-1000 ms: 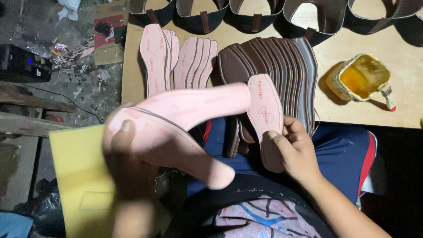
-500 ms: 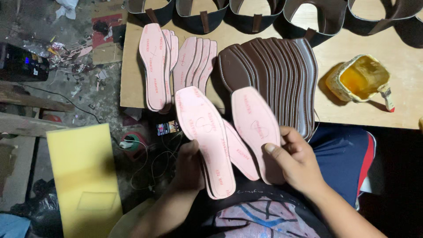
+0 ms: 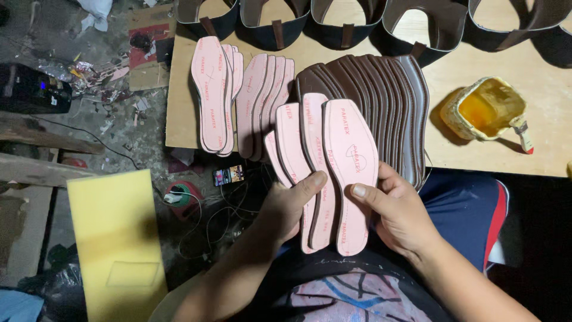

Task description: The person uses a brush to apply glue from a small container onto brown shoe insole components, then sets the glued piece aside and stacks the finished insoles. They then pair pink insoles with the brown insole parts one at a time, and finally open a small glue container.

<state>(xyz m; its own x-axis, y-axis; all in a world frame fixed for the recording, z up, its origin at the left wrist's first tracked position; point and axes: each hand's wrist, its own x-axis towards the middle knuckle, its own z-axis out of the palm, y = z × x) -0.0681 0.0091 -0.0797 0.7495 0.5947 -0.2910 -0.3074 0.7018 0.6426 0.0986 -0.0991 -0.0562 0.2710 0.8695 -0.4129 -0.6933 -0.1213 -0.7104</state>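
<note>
Both hands hold a fan of pink insoles (image 3: 348, 173) over the lap, at 6 o'clock of the brown insole stack (image 3: 381, 107) on the worktop (image 3: 536, 149). Left hand (image 3: 292, 206) and right hand (image 3: 396, 211) each keep a clamped grip, thumbs on top, so the edges stay staggered. Half a second earlier, fewer insoles were spread.

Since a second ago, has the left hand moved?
Yes. The left hand has come right, off the yellow foam sheet, to the fanned pink insoles.

Pink insoles (image 3: 333, 173), dark brown soles (image 3: 387, 107) behind. Yellow foam (image 3: 113, 238) at left. Yellow glue pot (image 3: 485, 107) at right. Blue trousers (image 3: 465, 209).
</note>
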